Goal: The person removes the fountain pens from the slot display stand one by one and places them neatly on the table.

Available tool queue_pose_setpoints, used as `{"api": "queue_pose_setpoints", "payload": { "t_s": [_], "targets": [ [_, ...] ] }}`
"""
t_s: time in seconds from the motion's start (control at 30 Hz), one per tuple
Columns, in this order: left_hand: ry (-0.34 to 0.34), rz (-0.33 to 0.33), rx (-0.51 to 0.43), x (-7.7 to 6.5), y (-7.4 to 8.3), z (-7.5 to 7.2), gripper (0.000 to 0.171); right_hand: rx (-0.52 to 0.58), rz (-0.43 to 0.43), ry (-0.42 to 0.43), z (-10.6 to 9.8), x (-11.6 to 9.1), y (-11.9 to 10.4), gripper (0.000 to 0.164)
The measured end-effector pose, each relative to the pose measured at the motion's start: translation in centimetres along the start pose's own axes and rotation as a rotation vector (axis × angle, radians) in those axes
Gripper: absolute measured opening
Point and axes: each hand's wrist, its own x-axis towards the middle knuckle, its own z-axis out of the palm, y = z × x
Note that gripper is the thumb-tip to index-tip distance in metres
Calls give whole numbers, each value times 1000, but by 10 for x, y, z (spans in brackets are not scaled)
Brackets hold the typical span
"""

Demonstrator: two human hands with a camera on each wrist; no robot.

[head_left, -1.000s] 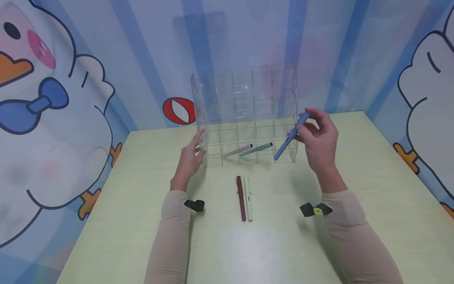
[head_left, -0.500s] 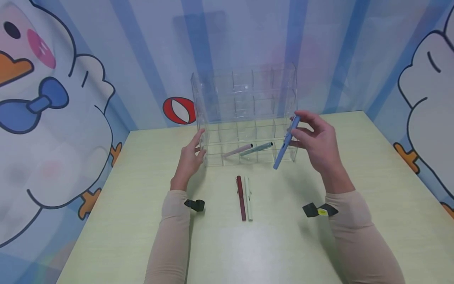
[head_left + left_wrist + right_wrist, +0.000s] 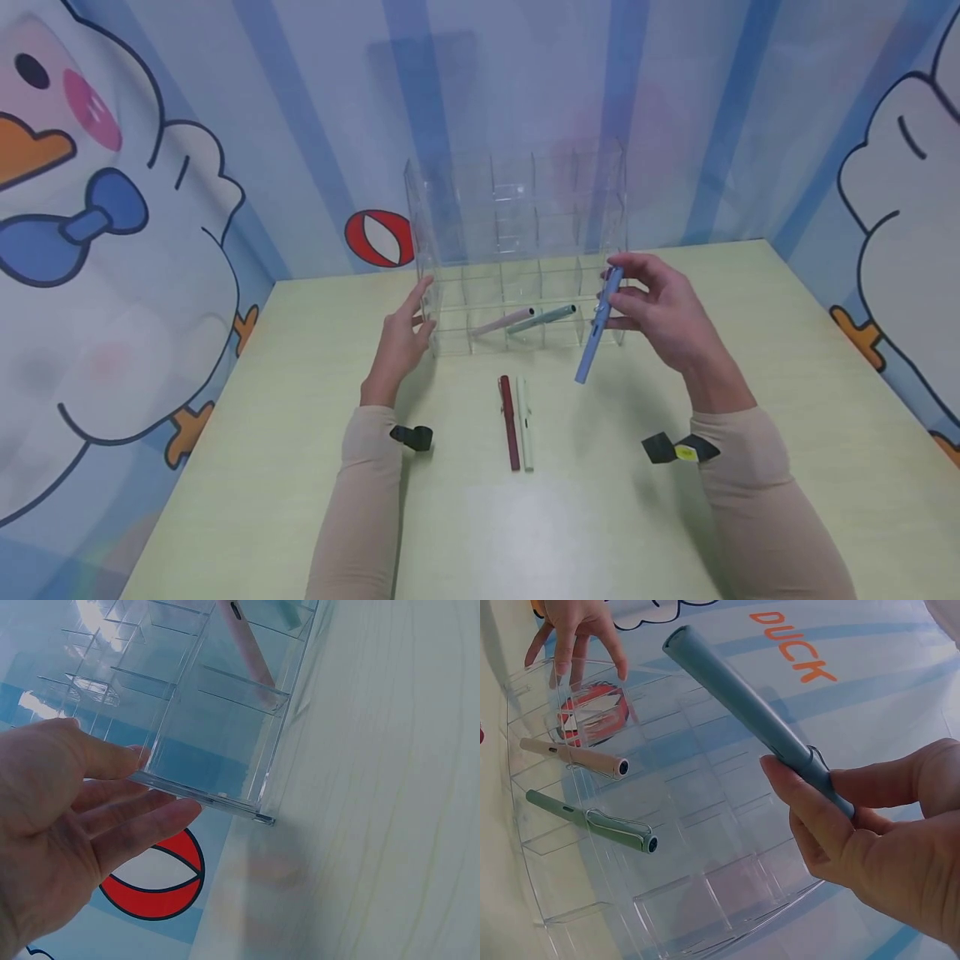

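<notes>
A clear acrylic pen organizer (image 3: 482,285) with tiered compartments stands at the back of the table. My left hand (image 3: 397,343) holds its left side wall, thumb at the front edge and fingers outside, as the left wrist view shows. My right hand (image 3: 671,321) pinches a capped blue pen (image 3: 597,333) near its clip end. The pen slants in the air before the organizer's right front corner, lower end pointing toward me. A pale pink pen (image 3: 498,322) and a teal pen (image 3: 546,318) lean in separate bottom-row compartments.
A dark red pen (image 3: 509,425) and a pale green pen (image 3: 525,427) lie side by side on the table (image 3: 247,467), in front of the organizer. Behind it rises a blue striped backdrop (image 3: 517,75) with printed cartoon birds.
My right hand has moved left and toward me with the blue pen, and the pen has swung steeper, its lower end now in front of the organizer. My left hand stays put.
</notes>
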Motion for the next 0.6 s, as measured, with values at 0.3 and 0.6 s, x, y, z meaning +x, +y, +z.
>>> {"api": "queue_pose_setpoints", "payload": {
  "t_s": [0.3,0.6],
  "targets": [
    [0,5,2,-1,1,-1,78,-34,82,-56,3,2,1,41],
    [8,15,3,0,0,0,78,-100,173,-127,6,5,8,46]
  ]
}}
